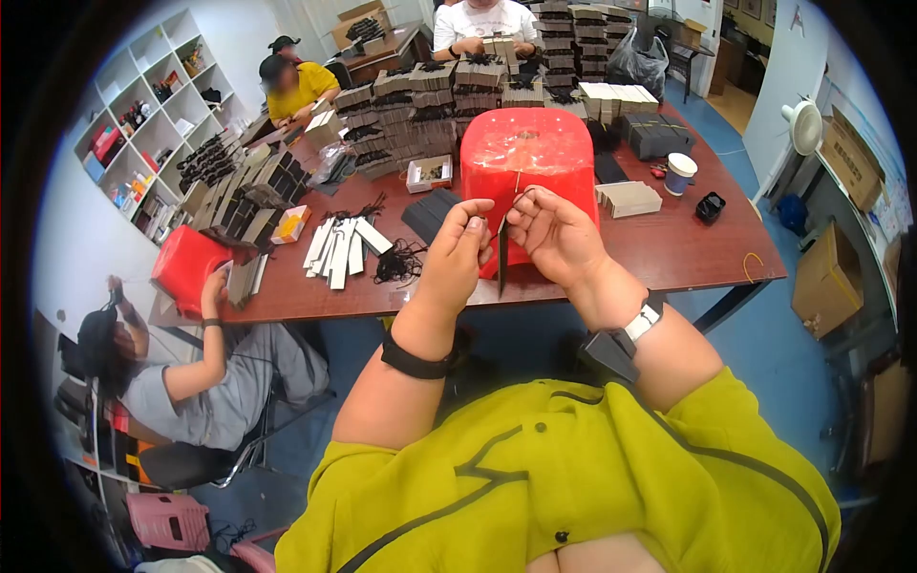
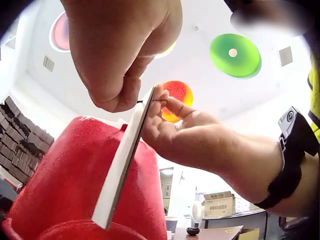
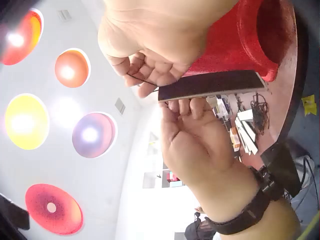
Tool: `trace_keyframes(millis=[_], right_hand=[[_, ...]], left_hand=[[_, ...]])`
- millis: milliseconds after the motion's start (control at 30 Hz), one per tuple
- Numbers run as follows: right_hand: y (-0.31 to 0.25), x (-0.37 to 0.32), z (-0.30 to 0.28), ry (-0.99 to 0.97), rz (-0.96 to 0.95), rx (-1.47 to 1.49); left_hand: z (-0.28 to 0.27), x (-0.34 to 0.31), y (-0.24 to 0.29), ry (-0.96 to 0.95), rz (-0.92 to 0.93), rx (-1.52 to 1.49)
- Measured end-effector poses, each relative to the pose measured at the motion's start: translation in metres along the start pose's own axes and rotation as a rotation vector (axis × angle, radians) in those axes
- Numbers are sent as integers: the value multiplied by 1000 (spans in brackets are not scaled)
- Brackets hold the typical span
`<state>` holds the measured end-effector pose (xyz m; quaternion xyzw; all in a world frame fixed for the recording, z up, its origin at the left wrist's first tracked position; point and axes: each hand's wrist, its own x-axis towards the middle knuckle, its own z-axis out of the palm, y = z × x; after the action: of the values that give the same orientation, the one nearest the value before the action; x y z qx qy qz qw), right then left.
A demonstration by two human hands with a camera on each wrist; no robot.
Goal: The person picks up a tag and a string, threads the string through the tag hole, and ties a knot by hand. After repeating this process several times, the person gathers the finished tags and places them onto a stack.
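In the head view a narrow card (image 1: 502, 258), dark on one face and white on the other, hangs between my hands at the table's near edge. Black cord (image 3: 142, 80) runs through its upper end. My left hand (image 1: 458, 253) is beside that end with curled fingers, pinching a short bit of cord on the white side in the left wrist view. On the dark side my right hand (image 1: 559, 239) holds the cord between thumb and fingers. Right behind both hands stands a red plastic stool (image 1: 525, 143) on the table. The left fingertips are partly hidden.
On the table (image 1: 669, 263) lie white strips (image 1: 339, 250) with black cords (image 1: 399, 263). A small box (image 1: 430, 173), stacks of grey cards (image 1: 406, 115) and a paper cup (image 1: 679, 174) stand farther back. A person (image 1: 210, 382) sits at the left.
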<state>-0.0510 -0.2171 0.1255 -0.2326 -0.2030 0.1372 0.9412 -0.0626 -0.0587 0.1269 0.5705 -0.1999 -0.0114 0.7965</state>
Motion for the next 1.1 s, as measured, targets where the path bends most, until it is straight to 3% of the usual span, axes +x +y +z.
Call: trace_keyframes(millis=[133, 167, 200, 367, 433, 500, 567, 600, 700, 767, 800, 833, 900, 967, 1033, 1067, 1100], right_hand=[[1, -11, 12, 88, 12, -95], [1, -13, 6, 89, 32, -282], [1, -15, 5, 90, 53, -468], [9, -33, 25, 224, 188, -481], [9, -36, 22, 176, 288, -417], [7, -39, 21, 168, 273, -428], [3, -41, 12, 99, 239, -376], [0, -42, 13, 99, 237, -378], [-15, -47, 23, 118, 235, -483], [-31, -48, 29, 64, 205, -877], [-38, -49, 36, 131, 172, -1156], [-43, -49, 33, 136, 173, -1158], [-56, -50, 26, 21, -190, -1629], [-65, -52, 27, 69, -303, -1787], [-65, -50, 19, 415, -633, -1534], [-59, -47, 8, 465, -612, -1170], [-55, -47, 3, 462, -609, -1168]], left_hand=[[-5, -1, 0, -10, 121, -151], [-4, -2, 1, -10, 122, -152], [-1, -4, 5, 19, 185, -53], [2, -9, -3, 51, 348, 335], [9, -13, -1, -74, 407, 358], [2, -15, -4, -171, 376, 410], [11, -16, 2, -205, 240, 38], [13, -16, 2, -207, 241, 37], [14, -19, -4, -329, 85, 127], [11, -21, -15, -608, -189, 217], [18, -22, 10, -595, -205, 686], [14, -21, 6, -599, -206, 682], [7, -18, -3, -488, 78, 962], [4, -19, 3, -472, 115, 951], [11, -20, 18, -454, -120, 809], [12, -21, 16, -524, -87, 774], [15, -24, 12, -520, -89, 775]])
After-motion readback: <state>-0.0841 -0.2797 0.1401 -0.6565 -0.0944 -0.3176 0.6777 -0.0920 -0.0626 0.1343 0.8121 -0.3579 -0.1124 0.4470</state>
